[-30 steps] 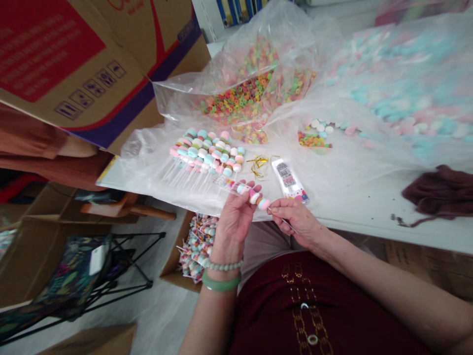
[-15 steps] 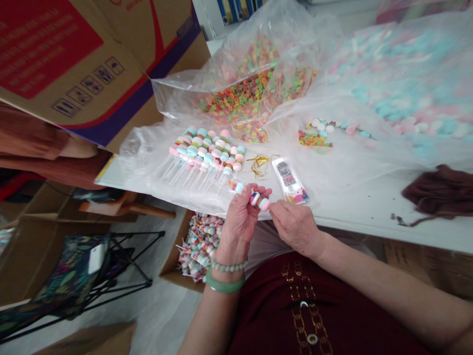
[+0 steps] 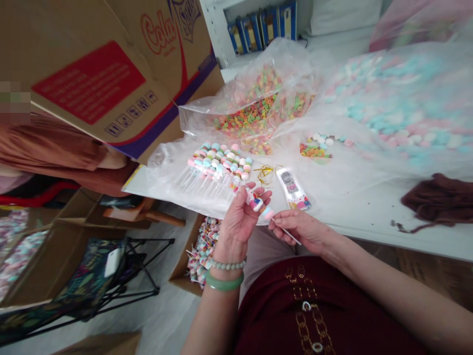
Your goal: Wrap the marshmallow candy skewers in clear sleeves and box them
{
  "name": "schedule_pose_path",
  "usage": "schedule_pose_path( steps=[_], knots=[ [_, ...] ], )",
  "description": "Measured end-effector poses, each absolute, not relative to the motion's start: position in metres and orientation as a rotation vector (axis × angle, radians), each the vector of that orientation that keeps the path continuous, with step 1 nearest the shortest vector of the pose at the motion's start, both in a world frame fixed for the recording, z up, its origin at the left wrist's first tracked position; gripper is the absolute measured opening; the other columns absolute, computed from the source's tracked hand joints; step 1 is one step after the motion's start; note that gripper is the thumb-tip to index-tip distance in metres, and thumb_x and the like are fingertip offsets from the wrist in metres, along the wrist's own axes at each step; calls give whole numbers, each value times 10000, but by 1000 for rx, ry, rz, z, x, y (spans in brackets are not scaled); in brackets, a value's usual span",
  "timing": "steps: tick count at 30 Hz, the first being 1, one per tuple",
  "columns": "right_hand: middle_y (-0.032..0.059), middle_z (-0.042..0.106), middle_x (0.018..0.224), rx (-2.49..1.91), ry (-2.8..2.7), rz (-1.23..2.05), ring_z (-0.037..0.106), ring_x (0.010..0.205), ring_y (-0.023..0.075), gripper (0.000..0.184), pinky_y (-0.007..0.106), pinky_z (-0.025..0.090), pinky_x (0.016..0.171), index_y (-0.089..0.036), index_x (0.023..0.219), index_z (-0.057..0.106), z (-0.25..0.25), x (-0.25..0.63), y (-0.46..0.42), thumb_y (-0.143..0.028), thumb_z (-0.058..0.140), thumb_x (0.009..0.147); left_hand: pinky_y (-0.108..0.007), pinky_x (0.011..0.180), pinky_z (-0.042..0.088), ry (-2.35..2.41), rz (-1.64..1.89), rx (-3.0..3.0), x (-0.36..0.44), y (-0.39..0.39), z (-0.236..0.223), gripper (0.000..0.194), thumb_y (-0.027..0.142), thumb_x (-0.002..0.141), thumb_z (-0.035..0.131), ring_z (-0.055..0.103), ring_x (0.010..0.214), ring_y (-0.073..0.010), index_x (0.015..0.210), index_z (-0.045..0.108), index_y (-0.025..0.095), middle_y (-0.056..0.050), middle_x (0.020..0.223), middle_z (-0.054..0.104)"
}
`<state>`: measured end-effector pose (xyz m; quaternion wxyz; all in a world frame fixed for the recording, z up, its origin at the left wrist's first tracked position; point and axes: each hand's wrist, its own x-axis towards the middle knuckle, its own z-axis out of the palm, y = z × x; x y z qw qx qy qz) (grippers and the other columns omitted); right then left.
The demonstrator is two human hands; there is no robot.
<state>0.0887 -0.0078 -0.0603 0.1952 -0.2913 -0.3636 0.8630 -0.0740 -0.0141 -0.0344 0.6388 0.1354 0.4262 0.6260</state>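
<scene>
Pastel pink and white candy pieces point(image 3: 254, 201) sit at the fingertips of the left hand point(image 3: 238, 222), which curls round them and grips them lightly from below, though from my remote feed the blur hides how they are joined. A jade bangle point(image 3: 224, 281) and a bead bracelet point(image 3: 227, 265) circle that wrist. The right hand point(image 3: 303, 229) pinches a thin white stick point(image 3: 290, 236) between thumb and forefinger, its tip pointing at a pink-and-blue candy point(image 3: 268, 213) just beside the left hand; I cannot tell whether the two touch. Both hands hover just off the near edge of the white tabletop point(image 3: 369, 229). At 11 o'clock from the hands, candy skewers point(image 3: 218, 165) lie in rows on a clear plastic sheet point(image 3: 166, 170). At 12 o'clock an open plastic bag of rainbow ring candies point(image 3: 254, 116) spreads out, with gold twist ties point(image 3: 264, 173) lying nearer. A white printed packet point(image 3: 291, 188) sits at 1 o'clock, a heap of pastel round candies point(image 3: 399, 98) under plastic fills 2 o'clock, a brown cloth point(image 3: 436, 199) rests at 3 o'clock, and at 7 o'clock a cardboard box point(image 3: 201, 254) holds more skewers below the tabletop.
</scene>
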Motion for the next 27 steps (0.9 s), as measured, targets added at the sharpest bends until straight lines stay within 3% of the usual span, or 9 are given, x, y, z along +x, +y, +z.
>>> schedule_pose_path(
  steps=[4, 7, 13, 21, 24, 27],
  knots=[
    [-33, 513, 513, -763, -949, 2401, 394, 432, 65, 181, 182, 254, 397, -130, 733, 639, -51, 91, -12, -296, 677, 673, -410, 845, 513, 949, 1428, 338, -69, -15, -20, 252, 382, 813, 639, 672, 858, -233, 947, 610, 171, -57, 876, 685],
    [-35, 513, 510, -888, -1058, 2205, 403, 455, 78, 128, 197, 274, 444, -156, 675, 602, -46, 90, -16, -276, 646, 680, -391, 826, 516, 949, 1462, 368, -63, -14, -9, 226, 369, 808, 648, 671, 862, -230, 902, 606, 168, -40, 859, 676],
    [-12, 582, 651, -1238, -1812, 1038, 518, 667, 145, 190, 258, 323, 617, -200, 611, 561, -40, 96, -20, -198, 521, 796, -347, 774, 525, 1041, 1553, 412, -47, -11, -3, 193, 345, 801, 659, 664, 879, -218, 846, 597, 168, -38, 851, 667],
    [57, 607, 730, -1197, -2025, 359, 537, 737, 177, 240, 297, 331, 682, -171, 718, 581, -40, 105, -26, -167, 424, 900, -332, 771, 513, 1033, 1540, 460, -32, -8, -5, 247, 395, 824, 625, 662, 877, -221, 861, 591, 152, -46, 845, 662],
    [58, 617, 749, -1122, -1952, 618, 536, 740, 175, 213, 294, 348, 675, -172, 739, 610, -39, 101, -25, -164, 445, 873, -352, 795, 511, 1043, 1525, 436, -33, -9, -6, 253, 402, 837, 606, 668, 857, -218, 862, 591, 150, -52, 847, 666],
    [5, 563, 614, -1075, -1582, 1432, 493, 586, 127, 113, 238, 337, 545, -174, 720, 606, -40, 98, -18, -183, 522, 796, -359, 788, 515, 1069, 1511, 424, -35, -10, -7, 255, 404, 845, 592, 672, 840, -222, 869, 590, 151, -56, 840, 668]
  ],
)
